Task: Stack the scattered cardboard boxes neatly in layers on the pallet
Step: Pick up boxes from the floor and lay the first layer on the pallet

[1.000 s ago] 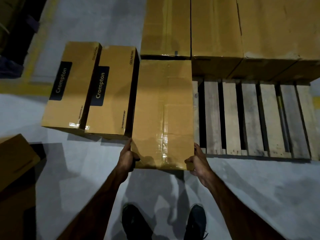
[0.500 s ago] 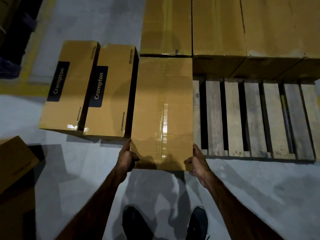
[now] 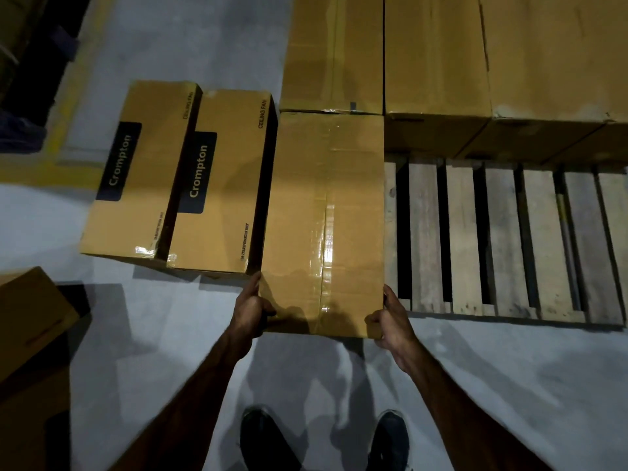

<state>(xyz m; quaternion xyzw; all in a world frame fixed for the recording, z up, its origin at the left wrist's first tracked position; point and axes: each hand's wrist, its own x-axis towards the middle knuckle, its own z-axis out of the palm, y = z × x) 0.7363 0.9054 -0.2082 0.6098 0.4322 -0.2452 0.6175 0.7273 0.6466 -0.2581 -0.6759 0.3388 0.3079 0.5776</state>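
Beside two Crompton boxes (image 3: 176,175), both hands grip a taped box (image 3: 326,219).

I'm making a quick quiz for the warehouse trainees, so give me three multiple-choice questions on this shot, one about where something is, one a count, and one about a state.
1. Where is the plain taped box that both hands hold?
A. On the floor behind the person
B. At the left end of the pallet
C. On top of the Crompton boxes

2. How many boxes show a Crompton label?
A. Two
B. Four
C. None

3. What are the left hand and right hand doing?
A. Hanging idle
B. Gripping the box's near corners
C. Peeling tape

Answers: 1 B, bare slats run on to its right. 2 A, the first Crompton box and the second Crompton box stand side by side. 3 B, fingers wrap the corners.
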